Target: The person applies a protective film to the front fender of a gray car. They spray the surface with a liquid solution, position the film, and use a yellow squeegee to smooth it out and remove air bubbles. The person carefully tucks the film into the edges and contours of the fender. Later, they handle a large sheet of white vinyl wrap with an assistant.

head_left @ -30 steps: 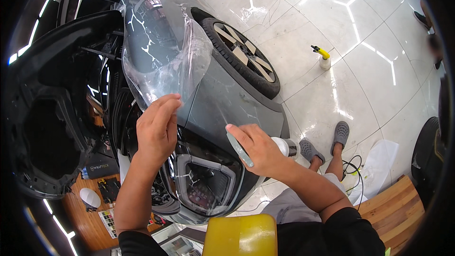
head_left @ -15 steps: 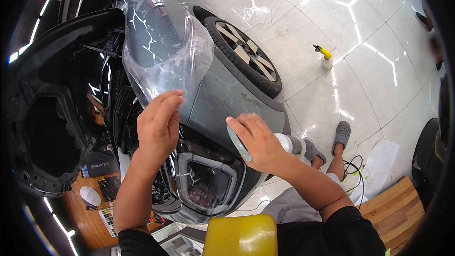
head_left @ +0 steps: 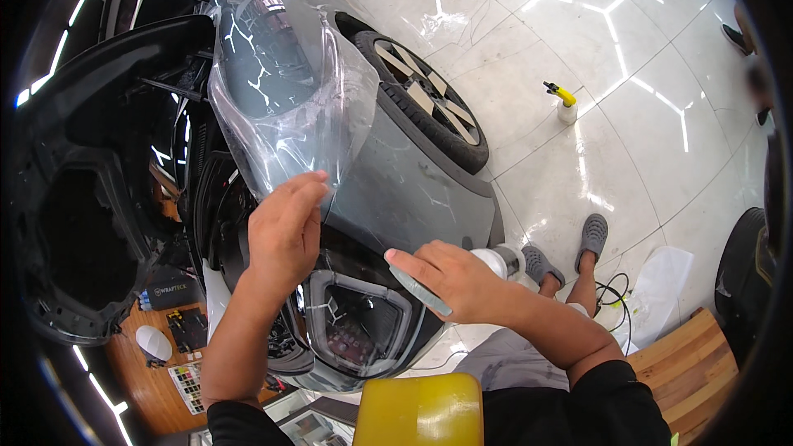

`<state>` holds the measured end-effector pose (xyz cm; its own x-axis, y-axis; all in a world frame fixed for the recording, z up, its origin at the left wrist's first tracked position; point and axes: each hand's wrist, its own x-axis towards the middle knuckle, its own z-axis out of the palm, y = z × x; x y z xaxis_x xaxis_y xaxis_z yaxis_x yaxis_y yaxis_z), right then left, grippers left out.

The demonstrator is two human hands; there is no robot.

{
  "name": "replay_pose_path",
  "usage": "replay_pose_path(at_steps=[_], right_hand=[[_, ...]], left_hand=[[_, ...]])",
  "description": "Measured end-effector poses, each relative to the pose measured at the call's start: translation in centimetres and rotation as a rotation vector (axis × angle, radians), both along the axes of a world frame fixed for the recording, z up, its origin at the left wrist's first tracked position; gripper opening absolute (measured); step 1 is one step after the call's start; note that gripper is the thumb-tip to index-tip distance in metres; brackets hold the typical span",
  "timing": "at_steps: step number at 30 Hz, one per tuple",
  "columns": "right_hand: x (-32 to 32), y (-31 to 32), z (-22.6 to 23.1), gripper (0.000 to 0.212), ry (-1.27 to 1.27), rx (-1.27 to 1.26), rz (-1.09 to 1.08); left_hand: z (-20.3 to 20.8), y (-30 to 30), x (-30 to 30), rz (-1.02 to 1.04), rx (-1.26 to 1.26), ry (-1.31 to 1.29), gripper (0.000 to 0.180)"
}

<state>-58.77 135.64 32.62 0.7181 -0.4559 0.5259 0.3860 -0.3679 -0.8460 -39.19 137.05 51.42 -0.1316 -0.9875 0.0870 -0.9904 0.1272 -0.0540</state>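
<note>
My left hand (head_left: 285, 227) is closed in a pinch on the lower edge of a clear film (head_left: 289, 149). The film drapes wrinkled and loose over the front of a grey car fender (head_left: 396, 173), above the headlight (head_left: 359, 314). In my right hand (head_left: 458, 281) is a flat grey-green squeegee (head_left: 420, 287), its long edge turned toward the headlight. Right beside the fingers of that hand appears a white and clear bottle (head_left: 500, 262); whether the hand also holds it, I cannot tell.
The raised black hood (head_left: 91, 116) stands at the left. A front wheel (head_left: 425, 99) lies beyond the fender. On the tiled floor are a spray bottle with a yellow head (head_left: 566, 106) and a black cable (head_left: 624, 301). A wooden bench (head_left: 686, 363) is at lower right.
My right hand with the squeegee has moved down and slightly right, away from the fender. My left hand has shifted a little right and down, and the film looks tauter.
</note>
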Motion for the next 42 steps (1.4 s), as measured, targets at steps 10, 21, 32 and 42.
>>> replay_pose_path(at_steps=[10,21,32,42], right_hand=[[-6.0,-5.9,-18.4,0.06,0.635,0.343,-0.523],[-17.3,-3.6,-53.3,0.042,1.225,0.572,-0.73],[10.9,-5.0,-5.4,0.051,-0.108,-0.135,-0.382],[15.4,-4.9,-1.9,0.021,-0.247,-0.176,-0.41]], left_hand=[[-3.2,6.7,2.5,-0.039,0.27,-0.27,0.035],[-3.8,4.6,1.1,0.199,0.216,-0.299,0.03],[-2.2,4.5,1.7,0.113,0.217,-0.232,0.032],[-1.7,4.2,3.1,-0.009,0.327,-0.156,0.037]])
